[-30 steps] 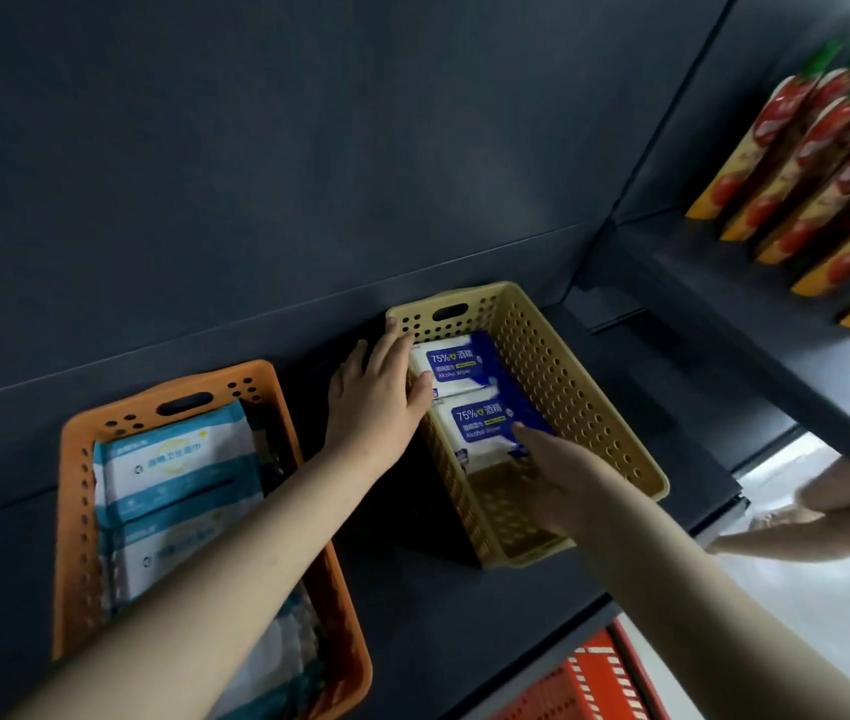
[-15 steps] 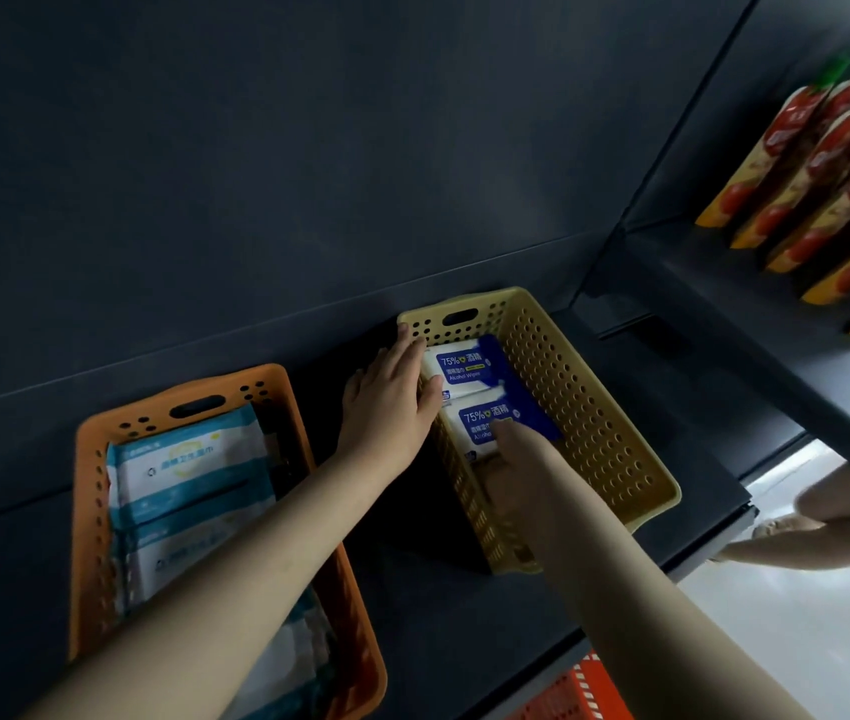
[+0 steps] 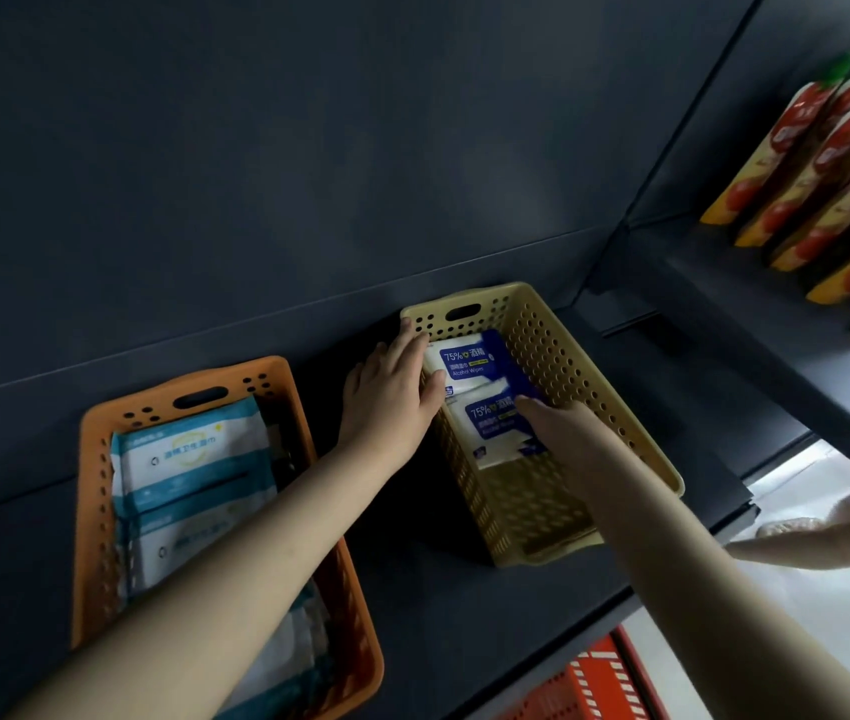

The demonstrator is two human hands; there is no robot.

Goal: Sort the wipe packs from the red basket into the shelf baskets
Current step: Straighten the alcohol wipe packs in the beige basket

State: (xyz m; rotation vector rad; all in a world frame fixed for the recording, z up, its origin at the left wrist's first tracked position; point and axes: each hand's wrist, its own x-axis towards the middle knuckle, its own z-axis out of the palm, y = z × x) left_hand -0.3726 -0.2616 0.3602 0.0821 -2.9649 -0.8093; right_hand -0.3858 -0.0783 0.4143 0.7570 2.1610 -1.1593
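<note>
Wipe packs (image 3: 482, 394), two blue ones, lie end to end in the yellow basket (image 3: 597, 389) on the shelf (image 3: 428, 605). Left hand (image 3: 391, 397) lies flat across the basket's left rim, thumb touching the far pack (image 3: 464, 362). Right hand (image 3: 568, 433) rests straight-fingered on the near pack (image 3: 493, 433), covering its right side.

Right hand (image 3: 565, 433): 1.0 s ago it sat at the near end of the nearer alcohol wipe pack (image 3: 493, 433), holding that end. 0.5 s ago it had slid forward over the pack's near half. It now lies along the pack's right side, fingertips (image 3: 524, 403) on the top right corner; grip not visible. The pack's near edge, covered in both earlier frames, is now exposed and lies inside the yellow basket (image 3: 620, 428).
</note>
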